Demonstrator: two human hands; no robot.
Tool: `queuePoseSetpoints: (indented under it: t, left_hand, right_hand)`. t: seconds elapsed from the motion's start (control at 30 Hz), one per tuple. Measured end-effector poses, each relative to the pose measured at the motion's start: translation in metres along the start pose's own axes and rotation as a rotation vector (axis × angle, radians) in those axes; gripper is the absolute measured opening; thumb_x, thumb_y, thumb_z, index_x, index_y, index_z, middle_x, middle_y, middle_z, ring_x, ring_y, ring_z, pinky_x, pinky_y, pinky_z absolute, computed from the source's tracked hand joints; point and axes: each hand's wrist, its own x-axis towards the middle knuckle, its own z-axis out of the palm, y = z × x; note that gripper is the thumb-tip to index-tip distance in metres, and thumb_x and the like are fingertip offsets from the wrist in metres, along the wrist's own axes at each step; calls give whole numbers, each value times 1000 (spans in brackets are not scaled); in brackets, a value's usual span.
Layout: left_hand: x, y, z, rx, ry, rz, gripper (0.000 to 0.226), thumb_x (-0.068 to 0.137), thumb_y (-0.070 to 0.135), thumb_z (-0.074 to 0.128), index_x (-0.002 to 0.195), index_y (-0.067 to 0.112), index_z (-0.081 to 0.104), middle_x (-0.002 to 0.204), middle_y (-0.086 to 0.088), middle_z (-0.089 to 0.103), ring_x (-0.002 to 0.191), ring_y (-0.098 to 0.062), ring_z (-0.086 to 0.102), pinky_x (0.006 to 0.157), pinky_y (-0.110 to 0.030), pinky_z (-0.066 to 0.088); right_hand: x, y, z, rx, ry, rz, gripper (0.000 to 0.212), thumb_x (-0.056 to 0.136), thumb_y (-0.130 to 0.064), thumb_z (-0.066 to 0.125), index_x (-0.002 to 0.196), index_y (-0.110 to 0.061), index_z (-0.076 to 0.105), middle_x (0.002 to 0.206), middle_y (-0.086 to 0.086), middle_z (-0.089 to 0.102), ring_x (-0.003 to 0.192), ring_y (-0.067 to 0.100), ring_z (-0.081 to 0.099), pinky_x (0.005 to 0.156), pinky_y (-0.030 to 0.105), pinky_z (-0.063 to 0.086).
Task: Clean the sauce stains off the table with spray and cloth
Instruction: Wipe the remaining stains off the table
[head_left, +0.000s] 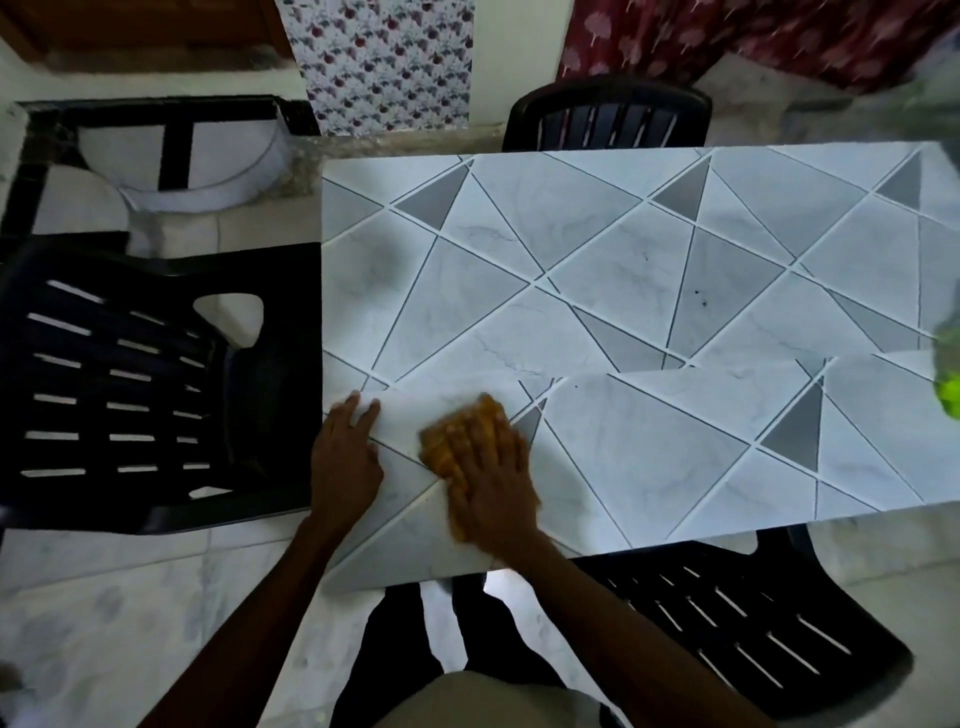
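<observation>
I see the grey tabletop with a black chair at its 9 o'clock side, my left hand flat with straight fingers at the 7 o'clock corner, my right hand pressing flat on the orange cloth just beside it, and tiny dark spots at 2 o'clock from the cloth.

I can read no words, numbers or labels here. The table bears only grey triangles and lines. The green object at its right edge is blurred.
</observation>
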Motion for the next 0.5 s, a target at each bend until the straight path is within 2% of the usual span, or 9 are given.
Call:
queuePoseSetpoints:
  t: [0.07,0.13,0.23,0.37,0.5]
  left_hand:
    - [1,-2,0,5,-21,8,62,81,-1,66,140,11,52,151,-18,41,138,-39,37,111,-52,37]
    - [2,-3,0,-2,-26,10,62,80,-2,66,139,10,53,150,-17,41,138,-39,37,111,-53,37]
    - [5,3,-2,-31,-23,-13,63,76,-5,67,137,8,54,149,-18,42,137,-39,38,111,-51,38]
    - [4,4,-2,-21,-42,-30,64,76,-6,68,137,8,54,149,-18,41,137,-38,37,111,-50,38]
    - [5,-4,-5,-5,-80,-20,63,80,-2,68,139,9,51,151,-17,39,138,-37,35,110,-51,38]
  right_hand:
    - [42,14,-7,-23,-25,-44,63,96,-43,47,155,-26,35,166,4,24,154,37,12,120,60,15]
    - [76,38,-19,-63,-56,64,62,98,-46,41,156,-26,33,166,4,24,154,37,12,120,61,14]
    - [94,64,-32,-106,-74,228,67,98,-53,30,159,-26,22,169,3,11,155,35,1,123,58,0]
    - [90,69,-33,-139,-87,254,68,99,-54,29,160,-27,19,169,3,9,155,33,-2,123,57,-4]
    - [65,98,-42,-78,-20,541,72,95,-55,24,160,-25,17,169,6,8,155,36,-3,122,56,-9]
